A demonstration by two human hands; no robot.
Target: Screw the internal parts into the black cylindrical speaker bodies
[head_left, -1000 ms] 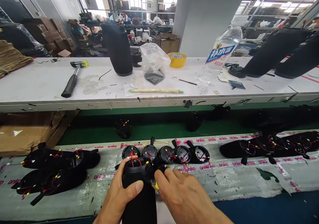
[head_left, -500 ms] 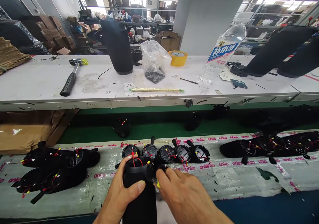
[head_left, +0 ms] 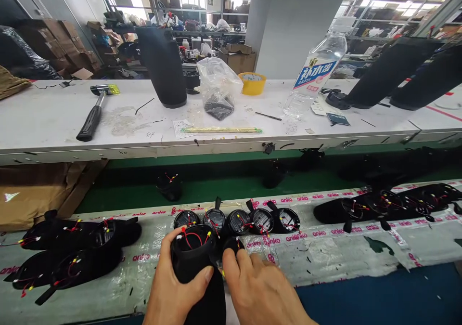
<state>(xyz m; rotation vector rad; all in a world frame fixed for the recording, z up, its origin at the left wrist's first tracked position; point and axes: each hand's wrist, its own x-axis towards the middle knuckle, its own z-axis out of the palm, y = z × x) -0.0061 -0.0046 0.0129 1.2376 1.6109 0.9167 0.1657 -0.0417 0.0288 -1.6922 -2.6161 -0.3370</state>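
Observation:
A black tube-shaped sleeve (head_left: 204, 296) stands upright at the bottom centre, with red wires and small connectors showing in its open top. My left hand (head_left: 180, 281) is wrapped round its upper left side, thumb across the front. At the sleeve's upper right, my right hand (head_left: 256, 281) is closed with its fingertips on a small dark part beside the rim; a bit of yellow shows under the fingers. What exactly the fingertips pinch is hidden. Just behind the hands, several round black units (head_left: 238, 222) with wires stand in a row.
More wired black sleeves lie left (head_left: 90, 260) and right (head_left: 386, 204) on the film-covered surface (head_left: 325, 255). The white bench (head_left: 137, 135) beyond carries a hammer (head_left: 90, 123), a bottle (head_left: 314, 72), a plastic bag (head_left: 218, 84), a yellow tape roll (head_left: 252, 83) and upright black sleeves (head_left: 162, 70).
The view has shifted slightly, so the bench items appear further left. The sleeve's top has tipped a little and shows more of its inside. Both hands keep their places on it.

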